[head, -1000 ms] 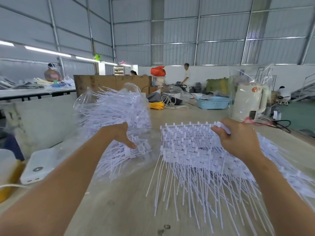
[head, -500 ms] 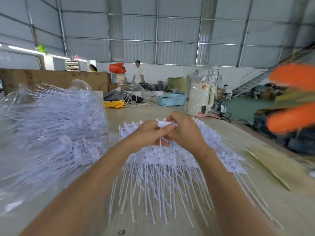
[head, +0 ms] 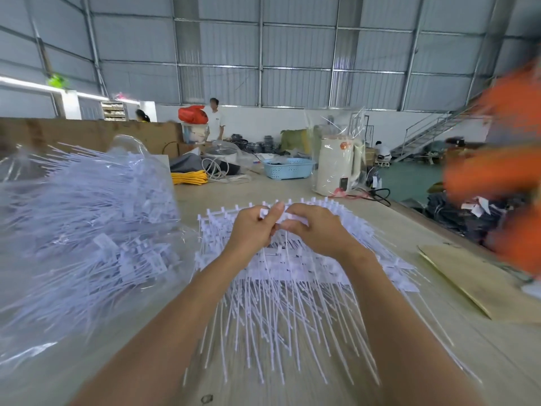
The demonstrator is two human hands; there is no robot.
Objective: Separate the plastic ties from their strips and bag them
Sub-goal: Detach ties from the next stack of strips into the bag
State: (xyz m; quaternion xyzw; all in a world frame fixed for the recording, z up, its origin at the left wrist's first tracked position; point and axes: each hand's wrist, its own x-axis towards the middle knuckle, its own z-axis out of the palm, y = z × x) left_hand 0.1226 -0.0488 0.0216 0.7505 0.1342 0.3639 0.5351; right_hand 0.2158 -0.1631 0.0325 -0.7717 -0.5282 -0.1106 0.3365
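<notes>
Left hand (head: 254, 227) and right hand (head: 314, 230) meet at centre, both pinching one white tie strip (head: 270, 213) above the pile of plastic ties (head: 281, 282) on the table (head: 439, 361). The clear bag of ties (head: 85, 230) lies left. Orange objects (head: 497, 177) at right are blurred; no writing is legible.
</notes>
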